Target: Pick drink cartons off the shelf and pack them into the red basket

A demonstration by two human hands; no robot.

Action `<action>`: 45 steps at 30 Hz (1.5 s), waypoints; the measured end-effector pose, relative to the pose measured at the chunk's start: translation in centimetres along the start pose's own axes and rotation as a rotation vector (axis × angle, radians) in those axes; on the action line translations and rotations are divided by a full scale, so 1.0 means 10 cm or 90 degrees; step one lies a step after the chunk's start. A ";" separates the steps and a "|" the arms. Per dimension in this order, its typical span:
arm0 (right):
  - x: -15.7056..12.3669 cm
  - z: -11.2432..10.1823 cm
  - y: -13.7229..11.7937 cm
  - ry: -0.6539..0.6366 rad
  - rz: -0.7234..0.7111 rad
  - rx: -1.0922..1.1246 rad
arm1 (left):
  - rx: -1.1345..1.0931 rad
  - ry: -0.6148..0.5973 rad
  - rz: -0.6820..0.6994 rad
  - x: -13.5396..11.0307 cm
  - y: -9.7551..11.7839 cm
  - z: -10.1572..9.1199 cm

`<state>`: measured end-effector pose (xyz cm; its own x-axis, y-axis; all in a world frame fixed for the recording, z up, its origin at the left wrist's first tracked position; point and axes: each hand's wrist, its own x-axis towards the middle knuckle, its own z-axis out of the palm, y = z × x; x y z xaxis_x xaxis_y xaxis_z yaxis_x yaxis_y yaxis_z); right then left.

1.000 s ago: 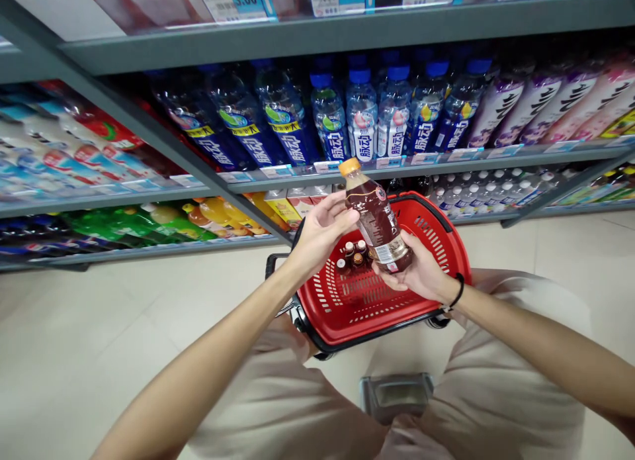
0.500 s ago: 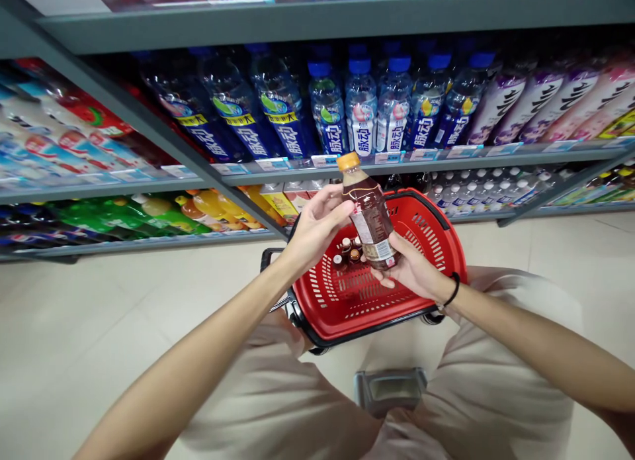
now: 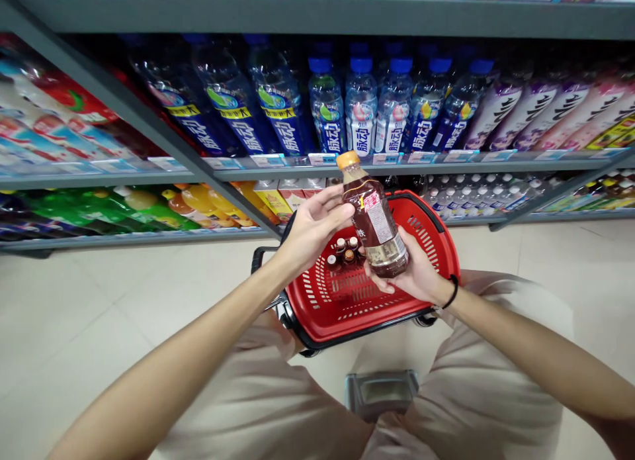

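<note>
A bottle of dark brown drink [image 3: 374, 228] with an orange cap is held tilted over the red shopping basket [image 3: 307, 324]. My right hand [image 3: 414, 268] is closed round its lower end from beneath and the right side. My left hand [image 3: 320, 225] has its thumb and fingers at the bottle's upper left side, below the neck; the fingertips are partly hidden behind it. Printing, a pale panel and a pink-red patch on the label face me. Inside the basket, several small dark bottles [image 3: 349, 256] stand together at the left.
Ahead, a grey shelf [image 3: 297, 174] carries rows of blue-capped bottles [image 3: 361, 109] and purple-and-pink bottles [image 3: 530, 116]. Lower down are orange drinks [image 3: 198, 200] and green bottles [image 3: 89, 208]. A small grey stool [image 3: 381, 390] is between my legs on the tiled floor [image 3: 99, 314].
The bottle has turned about its length, bringing a different side of the label with a pink-red patch into view. Its base has shifted slightly right; both hands stay at it.
</note>
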<state>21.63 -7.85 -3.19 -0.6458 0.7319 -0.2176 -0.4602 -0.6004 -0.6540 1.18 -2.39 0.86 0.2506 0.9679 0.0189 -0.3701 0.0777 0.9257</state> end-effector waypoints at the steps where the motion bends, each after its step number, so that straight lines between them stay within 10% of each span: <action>1: 0.00 0.01 0.00 0.014 -0.003 -0.007 | 0.009 0.004 0.003 0.00 0.00 0.00; 10: 0.02 0.06 0.03 0.091 -0.043 -0.052 | 0.063 -0.002 0.051 0.02 0.01 -0.01; 45: 0.12 -0.14 0.19 -0.108 0.122 0.008 | 0.037 -0.089 0.009 -0.10 0.03 0.13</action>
<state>20.85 -7.60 -5.72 -0.8140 0.5411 -0.2113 -0.3268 -0.7273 -0.6036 1.95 -3.61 1.64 0.3696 0.9257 0.0811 -0.3226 0.0459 0.9454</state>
